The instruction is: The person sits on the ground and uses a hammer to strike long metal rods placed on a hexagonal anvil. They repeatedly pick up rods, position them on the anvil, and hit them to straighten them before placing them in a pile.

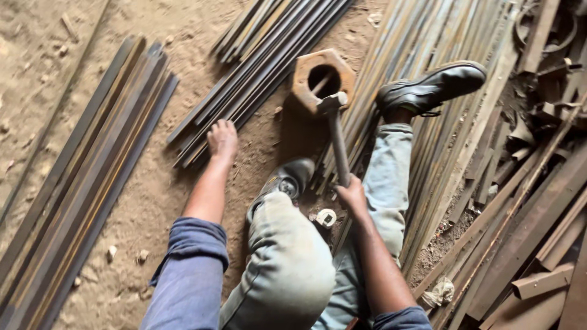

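Fingers (pixel 350 190) of the right hand (pixel 353 197) wrap a grey steel hammer (pixel 337 137) whose head points to twelve o'clock against a rusty hexagonal nut (pixel 323 78), while the left hand (pixel 222 139) apparently steadies dark flat steel bars (pixel 257 79), its own fingers hidden.

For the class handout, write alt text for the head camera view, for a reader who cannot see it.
Seen from above, a seated person's right hand holds a hammer whose head rests on a rusty hexagonal nut, while the left hand reaches to a bundle of steel bars on the dirt floor.

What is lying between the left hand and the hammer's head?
In the head view, ends of dark steel strips and bare dirt floor lie between the left hand and the hammer head.
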